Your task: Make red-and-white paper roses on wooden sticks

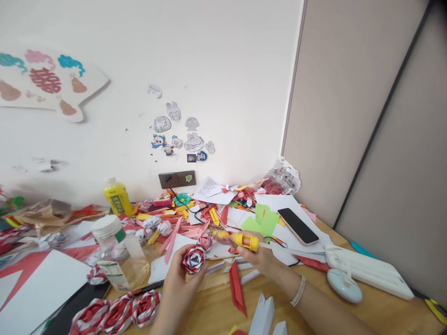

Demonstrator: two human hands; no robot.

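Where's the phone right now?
In the head view, the phone lies on the right side of the table, on white paper, just right of the green paper and beyond the right hand.

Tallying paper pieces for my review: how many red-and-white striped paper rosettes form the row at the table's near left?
3: the left rosette, the middle rosette and the right rosette, side by side. More may be hidden below the picture's edge.
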